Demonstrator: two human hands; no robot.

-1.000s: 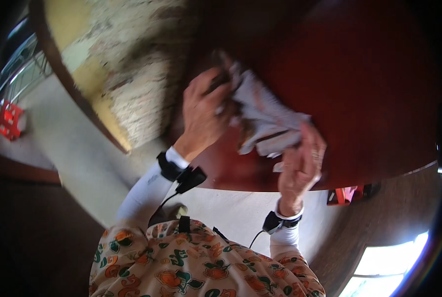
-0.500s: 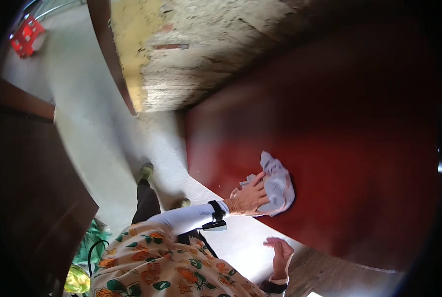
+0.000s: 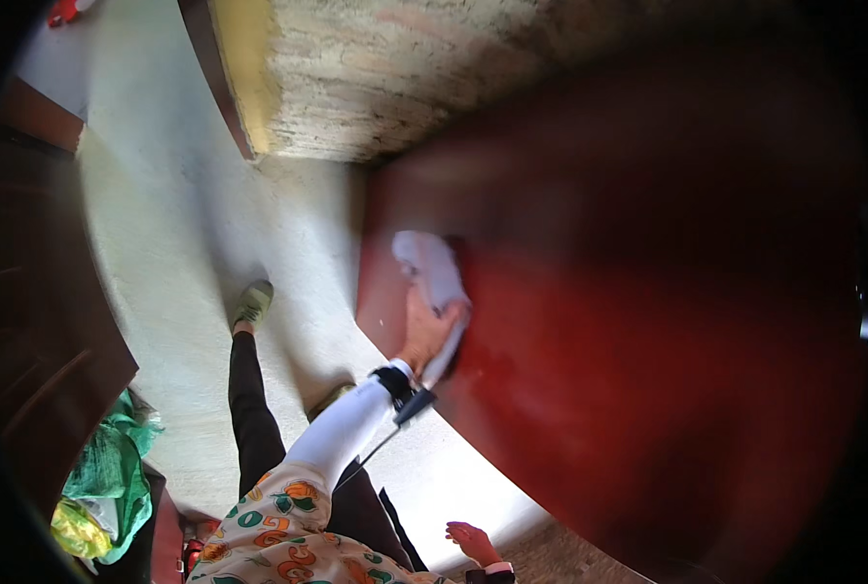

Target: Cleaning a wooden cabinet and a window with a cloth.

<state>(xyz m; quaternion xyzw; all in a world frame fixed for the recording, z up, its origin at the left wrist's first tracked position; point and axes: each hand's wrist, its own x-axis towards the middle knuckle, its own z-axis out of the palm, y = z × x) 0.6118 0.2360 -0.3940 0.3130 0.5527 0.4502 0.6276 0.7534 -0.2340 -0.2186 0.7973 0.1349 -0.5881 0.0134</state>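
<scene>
My left hand (image 3: 429, 329), in a white sleeve with a black wrist strap, grips a folded pale grey-white cloth (image 3: 434, 265). The cloth lies against a glossy dark red panel (image 3: 570, 389), close to its left edge. Motion blurs the fingers and cloth a little. Low in the picture, my right hand (image 3: 470, 538) hangs apart from the panel's near edge. Its fingers look stretched out and it holds nothing that I can see.
A rough plastered wall (image 3: 356, 88) with a yellow strip rises behind the panel. Pale floor (image 3: 162, 263) runs along the left, where my shoe (image 3: 253, 304) stands. Green bags (image 3: 113, 457) and a yellow bag (image 3: 79, 530) lie beside dark brown furniture (image 3: 45, 292).
My left hand has moved the cloth up and left across the red panel, toward its left edge. My right hand sits lower and further left, and the whole view has shifted.
</scene>
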